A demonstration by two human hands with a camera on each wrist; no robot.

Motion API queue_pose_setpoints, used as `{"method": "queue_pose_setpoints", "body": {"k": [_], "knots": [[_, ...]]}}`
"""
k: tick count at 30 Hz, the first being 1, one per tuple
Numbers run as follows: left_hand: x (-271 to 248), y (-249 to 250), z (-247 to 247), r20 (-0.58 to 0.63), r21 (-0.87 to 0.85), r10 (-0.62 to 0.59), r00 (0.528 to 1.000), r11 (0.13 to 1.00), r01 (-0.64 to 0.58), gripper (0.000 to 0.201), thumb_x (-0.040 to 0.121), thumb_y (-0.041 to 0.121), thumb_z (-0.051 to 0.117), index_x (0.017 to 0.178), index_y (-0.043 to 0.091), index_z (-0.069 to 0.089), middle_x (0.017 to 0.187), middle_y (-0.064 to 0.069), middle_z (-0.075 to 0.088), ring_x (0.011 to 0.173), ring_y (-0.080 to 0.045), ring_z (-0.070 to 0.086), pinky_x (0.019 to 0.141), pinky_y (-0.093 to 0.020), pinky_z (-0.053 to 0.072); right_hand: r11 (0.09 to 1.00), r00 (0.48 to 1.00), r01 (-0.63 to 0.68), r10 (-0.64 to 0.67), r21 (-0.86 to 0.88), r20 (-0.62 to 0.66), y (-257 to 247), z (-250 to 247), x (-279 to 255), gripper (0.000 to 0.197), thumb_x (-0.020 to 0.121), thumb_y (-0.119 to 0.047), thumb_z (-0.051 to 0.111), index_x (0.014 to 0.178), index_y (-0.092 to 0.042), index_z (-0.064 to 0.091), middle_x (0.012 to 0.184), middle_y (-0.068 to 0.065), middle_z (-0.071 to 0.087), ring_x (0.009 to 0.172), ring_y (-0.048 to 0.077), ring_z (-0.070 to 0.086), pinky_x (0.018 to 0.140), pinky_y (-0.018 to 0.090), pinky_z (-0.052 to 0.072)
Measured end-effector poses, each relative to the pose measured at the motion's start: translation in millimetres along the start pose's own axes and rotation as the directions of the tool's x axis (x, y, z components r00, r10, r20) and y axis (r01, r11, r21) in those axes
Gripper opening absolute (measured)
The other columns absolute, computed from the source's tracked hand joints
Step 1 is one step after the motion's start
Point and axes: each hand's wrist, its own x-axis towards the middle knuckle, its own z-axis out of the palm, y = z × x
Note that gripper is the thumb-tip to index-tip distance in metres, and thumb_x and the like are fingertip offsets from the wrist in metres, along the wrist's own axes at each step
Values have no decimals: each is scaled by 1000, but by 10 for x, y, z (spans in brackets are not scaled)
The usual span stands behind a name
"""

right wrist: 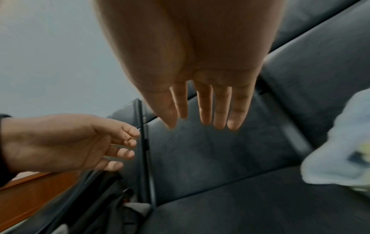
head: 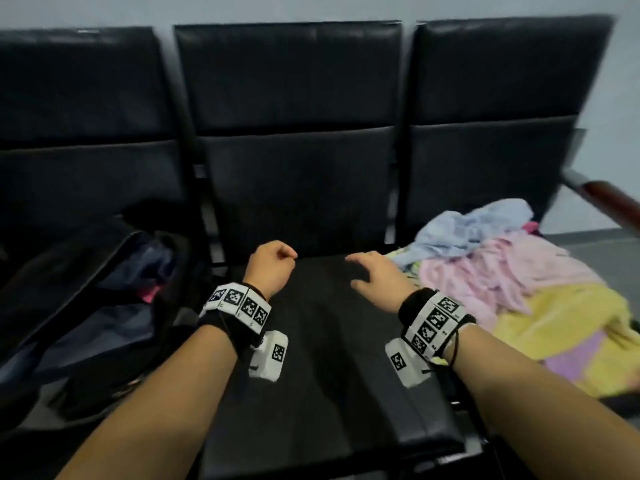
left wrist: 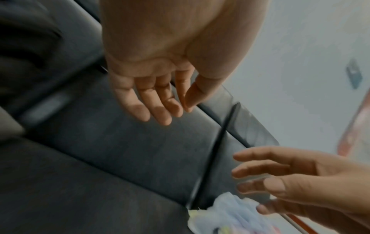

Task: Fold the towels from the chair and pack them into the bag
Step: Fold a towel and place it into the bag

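A loose pile of towels lies on the right chair: a light blue towel at the back, a pink towel in the middle, a yellow towel in front. An open dark bag sits on the left chair. Both hands hover over the black middle seat and hold nothing. My left hand has loosely curled fingers. My right hand has straight, spread fingers and is just left of the towel pile. In the right wrist view the light blue towel lies to the right of the fingers.
Three black padded chairs stand in a row against a pale wall. A wood-topped armrest borders the right chair. Thin metal frame bars separate the seats.
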Motion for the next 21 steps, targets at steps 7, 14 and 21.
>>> {"method": "queue_pose_setpoints", "body": {"k": [7, 14, 21], "knots": [[-58, 680, 1744, 286, 89, 69, 956, 991, -98, 21, 84, 6, 64, 82, 26, 68, 88, 4, 69, 89, -17, 66, 81, -28, 52, 966, 964, -254, 256, 40, -66, 1621, -450, -597, 53, 90, -19, 59, 142, -22, 47, 136, 7, 51, 122, 26, 52, 104, 34, 40], [49, 789, 2803, 406, 111, 13, 914, 992, -64, 27, 82, -2, 61, 99, 17, 70, 102, -4, 70, 101, -22, 66, 94, -30, 51, 953, 927, -303, 301, 29, -223, 2652, -542, -535, 49, 89, -7, 59, 137, -17, 56, 145, 10, 43, 128, 30, 48, 105, 34, 40], [125, 750, 3250, 482, 78, -51, 875, 997, 15, 49, 82, -5, 60, 124, 19, 66, 110, -5, 60, 98, -19, 58, 83, -22, 46, 955, 942, -298, 295, 9, -157, 2972, -500, -315, 47, 89, -9, 55, 135, -19, 59, 143, 11, 49, 127, 30, 50, 103, 36, 43]]}}
